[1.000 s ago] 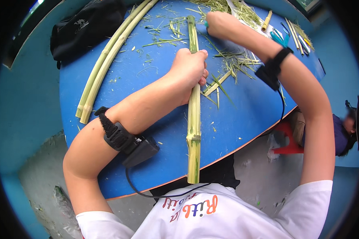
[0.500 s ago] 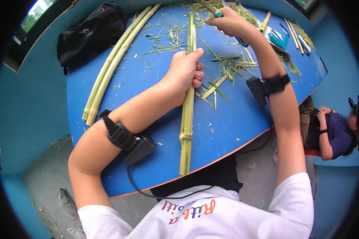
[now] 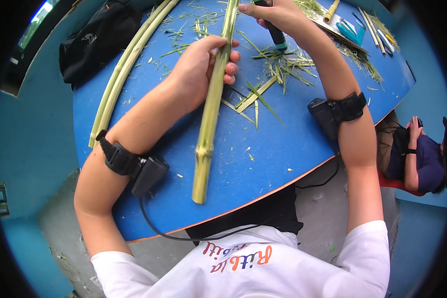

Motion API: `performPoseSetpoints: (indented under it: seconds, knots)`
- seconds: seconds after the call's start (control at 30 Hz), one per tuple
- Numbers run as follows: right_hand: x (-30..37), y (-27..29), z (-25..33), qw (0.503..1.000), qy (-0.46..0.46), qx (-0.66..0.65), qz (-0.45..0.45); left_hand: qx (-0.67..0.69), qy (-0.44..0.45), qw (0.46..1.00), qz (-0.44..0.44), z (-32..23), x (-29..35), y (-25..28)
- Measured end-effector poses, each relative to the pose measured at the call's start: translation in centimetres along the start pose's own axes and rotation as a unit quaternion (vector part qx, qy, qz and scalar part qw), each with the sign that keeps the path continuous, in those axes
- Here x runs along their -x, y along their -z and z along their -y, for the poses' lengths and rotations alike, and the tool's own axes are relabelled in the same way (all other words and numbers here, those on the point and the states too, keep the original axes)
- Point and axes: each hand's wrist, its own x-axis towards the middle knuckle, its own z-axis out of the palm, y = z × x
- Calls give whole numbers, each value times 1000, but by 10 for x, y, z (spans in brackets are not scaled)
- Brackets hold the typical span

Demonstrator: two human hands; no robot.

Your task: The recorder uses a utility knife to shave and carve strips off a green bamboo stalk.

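Note:
My left hand (image 3: 196, 64) is closed around a green bamboo pole (image 3: 211, 107), thumb across its top. The pole slants from beyond the upper edge down toward the table's front edge, with a raised joint near its lower end. Pale streaks mark its upper part. My right hand (image 3: 283, 17), beside the pole's upper part, is closed on the black-and-teal handle (image 3: 276, 36) of what looks like a knife; its blade is out of view. Green and pale shavings (image 3: 285, 67) and several split strips (image 3: 256, 94) lie right of the pole.
Two long bamboo poles (image 3: 126, 69) lie at the left of the blue table (image 3: 263, 134), near a black bag (image 3: 99, 39). At far right are a teal tool (image 3: 350, 34), thin sticks (image 3: 372, 27) and a short bamboo piece (image 3: 331, 11). Another person (image 3: 422, 154) sits at right.
The pole has shifted left and tilted, its lower end swinging left, with my left hand still around it. My right hand has turned, and the tool's handle now points down toward the table.

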Motion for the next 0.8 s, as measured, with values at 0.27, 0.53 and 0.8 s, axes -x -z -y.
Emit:
performPoseSetpoints:
  seconds: [0.27, 0.53, 0.8]
  knots:
    - [2, -12, -5, 998, -7, 43, 46, -59, -80, 993, -70, -13, -9, 19]
    - [12, -56, -28, 988, 109, 76, 79, -27, -61, 997, -44, -12, -13, 27]
    - [15, -54, -14, 968, -8, -223, 114, -52, -81, 994, -53, -12, -9, 21]
